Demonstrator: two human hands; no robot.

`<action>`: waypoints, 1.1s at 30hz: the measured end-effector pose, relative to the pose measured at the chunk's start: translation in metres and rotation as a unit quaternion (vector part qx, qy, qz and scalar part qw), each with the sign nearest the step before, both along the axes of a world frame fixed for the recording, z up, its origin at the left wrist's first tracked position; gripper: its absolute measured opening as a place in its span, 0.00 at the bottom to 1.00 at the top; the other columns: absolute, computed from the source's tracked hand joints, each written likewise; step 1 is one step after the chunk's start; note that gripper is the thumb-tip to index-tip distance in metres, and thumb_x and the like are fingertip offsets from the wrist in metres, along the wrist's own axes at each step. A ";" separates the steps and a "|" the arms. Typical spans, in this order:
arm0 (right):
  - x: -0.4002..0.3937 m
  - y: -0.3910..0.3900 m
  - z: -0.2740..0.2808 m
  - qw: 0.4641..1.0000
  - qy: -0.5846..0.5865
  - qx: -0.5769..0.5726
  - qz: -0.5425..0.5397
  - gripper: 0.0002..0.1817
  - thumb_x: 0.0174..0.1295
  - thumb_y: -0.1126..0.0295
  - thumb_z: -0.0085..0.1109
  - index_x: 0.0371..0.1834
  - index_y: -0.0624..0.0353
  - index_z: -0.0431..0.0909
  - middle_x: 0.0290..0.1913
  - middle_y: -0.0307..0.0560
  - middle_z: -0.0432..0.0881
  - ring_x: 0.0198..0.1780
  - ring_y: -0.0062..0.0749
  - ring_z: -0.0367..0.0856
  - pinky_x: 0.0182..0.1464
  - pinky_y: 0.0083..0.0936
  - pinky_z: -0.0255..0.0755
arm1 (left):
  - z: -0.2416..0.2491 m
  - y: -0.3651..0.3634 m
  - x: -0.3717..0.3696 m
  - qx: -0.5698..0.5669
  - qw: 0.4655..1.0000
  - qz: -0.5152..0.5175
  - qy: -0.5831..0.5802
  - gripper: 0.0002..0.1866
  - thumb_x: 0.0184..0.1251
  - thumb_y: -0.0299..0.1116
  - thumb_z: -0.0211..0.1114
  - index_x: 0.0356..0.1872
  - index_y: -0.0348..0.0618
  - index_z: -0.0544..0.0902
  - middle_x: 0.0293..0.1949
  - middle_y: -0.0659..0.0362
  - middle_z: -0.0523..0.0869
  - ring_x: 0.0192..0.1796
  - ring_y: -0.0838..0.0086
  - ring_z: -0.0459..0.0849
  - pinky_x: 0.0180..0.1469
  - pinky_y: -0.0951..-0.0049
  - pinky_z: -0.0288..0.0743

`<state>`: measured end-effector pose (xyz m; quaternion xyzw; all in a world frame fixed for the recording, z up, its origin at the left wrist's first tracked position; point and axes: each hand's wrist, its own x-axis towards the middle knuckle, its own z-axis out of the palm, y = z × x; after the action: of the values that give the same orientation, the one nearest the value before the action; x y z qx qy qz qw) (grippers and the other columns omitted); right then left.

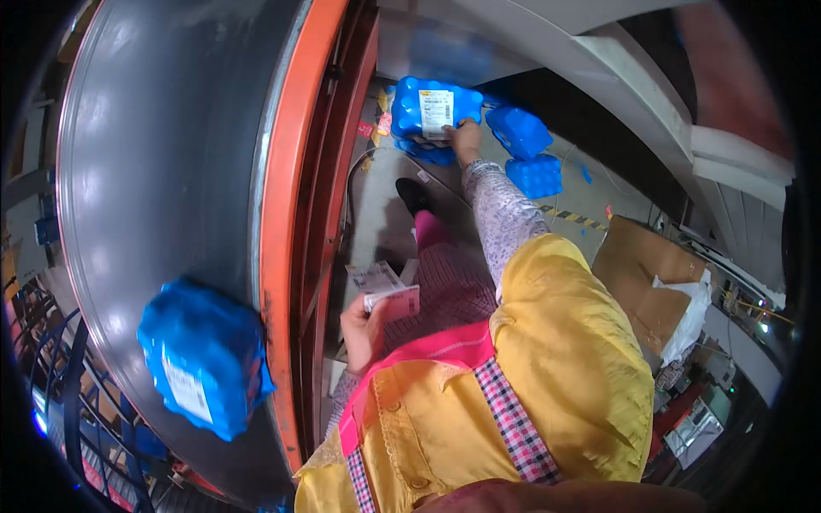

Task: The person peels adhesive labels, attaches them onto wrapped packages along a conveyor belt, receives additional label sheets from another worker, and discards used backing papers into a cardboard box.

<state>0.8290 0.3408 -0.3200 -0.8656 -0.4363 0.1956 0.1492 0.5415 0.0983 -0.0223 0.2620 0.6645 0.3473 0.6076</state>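
My right hand (466,139) reaches out, fingers bent at the lower corner of a white printed label (436,111). That label lies on the top of a blue shrink-wrapped pack (406,107) with round bumps. Whether the fingers pinch the label or press it down is hard to make out. Closer to my body, my left hand (363,332) is closed on a small stack of printed labels (395,301). Under the labelled pack, another blue pack (426,152) shows in part.
A dark conveyor belt (188,171) with an orange frame (291,188) runs on the left, carrying a labelled blue pack (205,355). Two blue packs (519,130) (534,177) sit on the floor beyond my right arm. Flattened cardboard (641,282) lies at right.
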 end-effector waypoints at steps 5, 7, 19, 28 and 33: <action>-0.013 0.009 -0.030 0.996 -0.014 -0.082 -0.042 0.21 0.44 0.58 0.73 0.33 0.64 0.79 0.34 0.59 0.84 0.39 0.47 0.83 0.43 0.40 0.74 | -0.031 -0.005 0.000 -0.009 0.999 0.000 -0.041 0.04 0.65 0.25 0.62 0.34 0.34 0.81 0.30 0.66 0.82 0.33 0.86 0.75 0.37 0.82 0.70; -0.005 0.010 -0.057 0.996 0.052 -0.051 -0.060 0.19 0.46 0.58 0.72 0.30 0.64 0.79 0.32 0.58 0.84 0.38 0.48 0.83 0.42 0.40 0.74 | -0.037 -0.005 0.000 0.006 0.999 -0.006 -0.043 0.05 0.65 0.26 0.62 0.35 0.34 0.81 0.32 0.64 0.84 0.35 0.85 0.77 0.40 0.80 0.73; 0.013 0.014 -0.042 0.996 -0.007 -0.063 0.061 0.17 0.58 0.53 0.58 0.38 0.55 0.85 0.37 0.57 0.84 0.41 0.51 0.83 0.46 0.38 0.74 | -0.041 -0.013 -0.001 -0.021 0.998 -0.041 -0.050 0.05 0.65 0.26 0.62 0.37 0.33 0.81 0.32 0.63 0.85 0.35 0.84 0.78 0.39 0.81 0.73; 0.058 -0.009 -0.059 0.984 0.137 0.068 -0.092 0.15 0.55 0.60 0.63 0.32 0.62 0.86 0.25 0.49 0.84 0.27 0.32 0.83 0.36 0.31 0.74 | -0.033 -0.026 0.010 -0.016 0.996 -0.003 -0.088 0.05 0.66 0.25 0.61 0.37 0.33 0.81 0.33 0.62 0.84 0.35 0.83 0.79 0.41 0.80 0.75; 0.062 -0.010 -0.060 0.981 0.122 0.059 -0.138 0.14 0.52 0.62 0.63 0.30 0.64 0.84 0.30 0.60 0.83 0.34 0.50 0.83 0.40 0.38 0.73 | -0.042 -0.036 0.013 -0.016 0.996 -0.010 -0.082 0.05 0.66 0.25 0.61 0.37 0.33 0.81 0.32 0.63 0.84 0.35 0.84 0.79 0.40 0.80 0.75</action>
<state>0.8910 0.3313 -0.3800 -0.8768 -0.3020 0.2515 0.2772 0.5546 0.0626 -0.0645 0.2294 0.6151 0.3511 0.6677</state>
